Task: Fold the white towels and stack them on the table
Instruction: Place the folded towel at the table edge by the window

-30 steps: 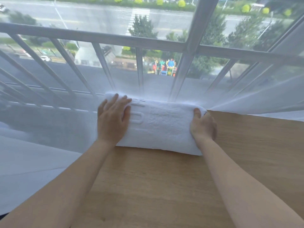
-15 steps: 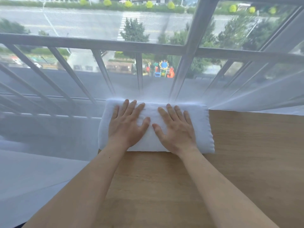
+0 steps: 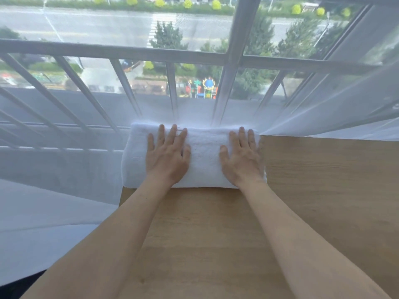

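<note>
Since the frame half a second back, both hands are spread wider apart on the towel. Near to far: wooden table (image 3: pixel 216 244), then left hand (image 3: pixel 167 157) and right hand (image 3: pixel 243 157), laid flat, fingers straight, nothing gripped. Folded white towel (image 3: pixel 204 157) is pressed at the far left table edge, against the sheer curtain (image 3: pixel 64 169). Even outward strokes are advised so layers stay aligned.
</note>
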A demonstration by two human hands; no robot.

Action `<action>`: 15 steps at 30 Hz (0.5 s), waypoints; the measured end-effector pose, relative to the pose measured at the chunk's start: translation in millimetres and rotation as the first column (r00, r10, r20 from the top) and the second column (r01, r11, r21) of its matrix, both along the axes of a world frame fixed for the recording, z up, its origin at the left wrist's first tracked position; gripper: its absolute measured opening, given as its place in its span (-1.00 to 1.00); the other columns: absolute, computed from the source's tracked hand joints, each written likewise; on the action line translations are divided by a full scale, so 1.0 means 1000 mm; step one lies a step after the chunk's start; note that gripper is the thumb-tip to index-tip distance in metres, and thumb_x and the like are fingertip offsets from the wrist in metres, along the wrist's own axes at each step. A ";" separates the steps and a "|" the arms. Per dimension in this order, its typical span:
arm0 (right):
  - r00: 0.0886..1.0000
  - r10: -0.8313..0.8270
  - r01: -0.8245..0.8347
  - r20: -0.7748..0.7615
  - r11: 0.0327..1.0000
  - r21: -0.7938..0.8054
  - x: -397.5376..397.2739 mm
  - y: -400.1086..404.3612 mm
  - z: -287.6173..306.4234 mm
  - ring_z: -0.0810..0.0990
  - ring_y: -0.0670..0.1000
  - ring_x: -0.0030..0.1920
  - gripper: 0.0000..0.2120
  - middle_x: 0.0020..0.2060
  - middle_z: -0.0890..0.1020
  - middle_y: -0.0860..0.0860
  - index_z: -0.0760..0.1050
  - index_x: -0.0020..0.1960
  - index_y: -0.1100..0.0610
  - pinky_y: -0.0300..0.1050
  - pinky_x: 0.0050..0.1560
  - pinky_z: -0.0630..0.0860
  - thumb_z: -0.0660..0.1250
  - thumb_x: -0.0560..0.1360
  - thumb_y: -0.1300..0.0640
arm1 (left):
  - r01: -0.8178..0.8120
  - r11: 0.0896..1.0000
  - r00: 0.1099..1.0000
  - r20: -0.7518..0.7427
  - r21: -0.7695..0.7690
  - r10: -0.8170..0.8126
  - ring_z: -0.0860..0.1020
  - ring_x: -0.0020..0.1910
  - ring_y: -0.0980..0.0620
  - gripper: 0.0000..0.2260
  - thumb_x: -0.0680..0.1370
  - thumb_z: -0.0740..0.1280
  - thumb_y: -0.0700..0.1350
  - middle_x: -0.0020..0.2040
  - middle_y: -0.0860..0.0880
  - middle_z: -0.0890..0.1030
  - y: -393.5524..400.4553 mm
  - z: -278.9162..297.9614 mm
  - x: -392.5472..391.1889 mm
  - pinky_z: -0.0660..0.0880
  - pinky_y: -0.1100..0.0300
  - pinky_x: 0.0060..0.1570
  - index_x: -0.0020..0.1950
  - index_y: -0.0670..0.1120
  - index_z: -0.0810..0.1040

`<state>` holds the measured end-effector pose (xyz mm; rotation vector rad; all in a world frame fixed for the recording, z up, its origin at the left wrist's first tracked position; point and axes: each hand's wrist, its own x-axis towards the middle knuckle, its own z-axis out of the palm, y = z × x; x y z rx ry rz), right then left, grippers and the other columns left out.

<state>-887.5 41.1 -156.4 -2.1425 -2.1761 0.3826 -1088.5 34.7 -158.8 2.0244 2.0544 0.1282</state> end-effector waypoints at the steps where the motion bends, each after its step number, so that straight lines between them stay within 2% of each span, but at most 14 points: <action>1: 0.998 0.048 -0.047 -0.030 0.998 0.042 -0.013 -0.002 0.001 -0.13 0.08 0.63 -0.38 0.64 0.01 0.04 0.03 0.64 -0.04 0.15 0.58 -0.27 -0.13 0.62 -0.22 | 0.045 0.999 0.999 0.011 0.016 -0.045 -0.14 0.63 -0.03 -0.47 0.66 -0.14 0.16 0.65 0.06 0.03 -0.002 0.000 0.007 -0.23 -0.08 0.57 0.64 0.12 0.05; 4: 0.986 0.156 -0.154 -0.056 0.987 0.042 -0.037 -0.011 -0.008 -0.01 0.09 0.62 -0.36 0.63 0.10 0.02 0.04 0.62 -0.13 0.11 0.60 -0.17 -0.16 0.58 -0.28 | 0.116 0.992 0.993 0.004 0.041 -0.116 -0.08 0.63 0.03 -0.39 0.59 -0.20 0.25 0.64 0.08 0.07 -0.005 -0.005 -0.003 -0.18 -0.01 0.58 0.63 0.15 0.07; 6: 0.992 0.124 -0.123 -0.020 0.992 0.034 -0.031 -0.009 -0.013 0.03 0.09 0.61 -0.36 0.62 0.12 0.00 0.06 0.62 -0.12 0.11 0.60 -0.11 -0.14 0.58 -0.31 | 0.046 0.998 0.999 -0.015 0.047 -0.045 -0.07 0.62 0.06 -0.37 0.56 -0.20 0.29 0.65 0.09 0.04 -0.004 -0.011 -0.026 -0.15 -0.02 0.58 0.63 0.18 0.06; 10: 0.998 0.059 -0.059 0.002 0.998 0.030 -0.013 -0.009 -0.011 -0.01 0.06 0.62 -0.33 0.63 0.07 -0.01 0.05 0.62 -0.12 0.07 0.60 -0.13 -0.17 0.58 -0.34 | -0.038 0.997 0.997 -0.069 0.073 0.043 -0.06 0.63 0.05 -0.38 0.59 -0.16 0.30 0.65 0.09 0.02 -0.007 -0.014 -0.056 -0.11 0.01 0.58 0.63 0.16 0.06; 15: 0.998 0.058 -0.058 0.006 0.996 -0.063 0.007 -0.009 0.003 -0.08 0.02 0.63 -0.37 0.64 0.01 0.05 0.01 0.64 -0.05 -0.03 0.60 -0.17 -0.13 0.64 -0.26 | -0.076 0.995 0.995 -0.062 0.062 0.080 -0.03 0.63 -0.03 -0.36 0.60 -0.17 0.26 0.65 0.01 0.05 -0.013 -0.004 -0.044 -0.13 -0.03 0.58 0.64 0.05 0.10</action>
